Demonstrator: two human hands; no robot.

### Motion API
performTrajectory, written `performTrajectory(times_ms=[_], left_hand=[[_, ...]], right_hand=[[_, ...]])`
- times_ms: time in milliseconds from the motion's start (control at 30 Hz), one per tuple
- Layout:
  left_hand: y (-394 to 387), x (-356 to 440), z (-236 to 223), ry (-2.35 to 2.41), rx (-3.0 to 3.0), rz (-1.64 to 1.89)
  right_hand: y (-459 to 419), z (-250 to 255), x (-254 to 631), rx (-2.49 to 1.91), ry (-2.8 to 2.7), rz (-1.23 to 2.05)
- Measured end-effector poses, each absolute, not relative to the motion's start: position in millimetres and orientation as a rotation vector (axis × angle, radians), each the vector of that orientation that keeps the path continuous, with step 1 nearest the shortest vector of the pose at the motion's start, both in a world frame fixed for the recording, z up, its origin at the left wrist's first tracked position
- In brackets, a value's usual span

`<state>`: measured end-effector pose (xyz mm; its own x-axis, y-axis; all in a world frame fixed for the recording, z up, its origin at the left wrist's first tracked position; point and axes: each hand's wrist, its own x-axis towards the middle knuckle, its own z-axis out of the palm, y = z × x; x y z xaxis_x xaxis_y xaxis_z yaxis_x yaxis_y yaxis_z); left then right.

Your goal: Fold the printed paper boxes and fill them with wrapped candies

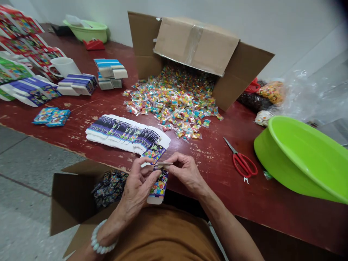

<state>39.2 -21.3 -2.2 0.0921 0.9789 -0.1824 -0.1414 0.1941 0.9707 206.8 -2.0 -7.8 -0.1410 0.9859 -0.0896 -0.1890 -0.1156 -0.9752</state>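
A small purple printed candy box hangs between my hands at the table's front edge. My left hand, a beaded bracelet on its wrist, grips the box by its upper end with thumb and fingers. Thumb and fingertips of my right hand pinch the white flap at the top of the same box. Just beyond my fingers lies a long row of flattened purple boxes, overlapping one another. Past that row, a heap of wrapped candies spills out of a tipped cardboard carton.
Red-handled scissors and a green basin are on the right. An open carton holding dark packets stands below the table, front left. Stacked boxes, a white mug and blue packets occupy the left side.
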Motion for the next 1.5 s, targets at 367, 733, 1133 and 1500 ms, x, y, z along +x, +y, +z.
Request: performTrajectory(times_ms=[367, 733, 1133, 1500], left_hand=[[-25, 43, 1, 0.998, 0.538, 0.68], [-22, 40, -15, 0.981, 0.792, 0.777], [-30, 46, -9, 0.958, 0.69, 0.773], [-28, 40, -12, 0.966, 0.827, 0.705]], right_hand=[[-4, -3, 213, -1.157, -1.53, 1.164], [2, 5, 204, -1.153, -1.053, 1.57], [-2, 2, 218, -1.112, -1.692, 1.013], [1, 8, 225, -1.02, -1.638, 1.262]])
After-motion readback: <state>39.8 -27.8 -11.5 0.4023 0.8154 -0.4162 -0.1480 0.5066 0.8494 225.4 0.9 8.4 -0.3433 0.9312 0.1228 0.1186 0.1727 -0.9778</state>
